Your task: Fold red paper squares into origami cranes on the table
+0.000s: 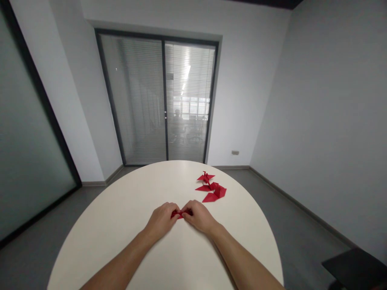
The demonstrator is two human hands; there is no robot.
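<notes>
Across the middle of the round cream table point(121, 225), your left hand point(161, 217) is pinching one end of the folded red paper point(180, 214) between its thumb and curled fingers. That small piece is lying between your two hands, well inside the table's edge, and your fingers are hiding most of it, so you cannot tell how its layers are sitting. Your right hand point(198, 214) is pinching the other end, thumb against bent fingers. Past it, toward the far right edge, red paper figures point(217, 193) are sitting close together, partly overlapping, the farthest point(205, 177) spreading pointed wings. With both grips so close, uneven pulling could be tearing the paper or skewing a crease, and heavy thumbs could be crushing thin layers. Because your right knuckles are resting near the figures, a careless swing that way could be knocking them askew. For moving, the left side is giving you a wide stretch of tabletop out to its edge; the far edge is leaving some space ahead of your knuckles; at the far right, the figures are narrowing your way.
</notes>
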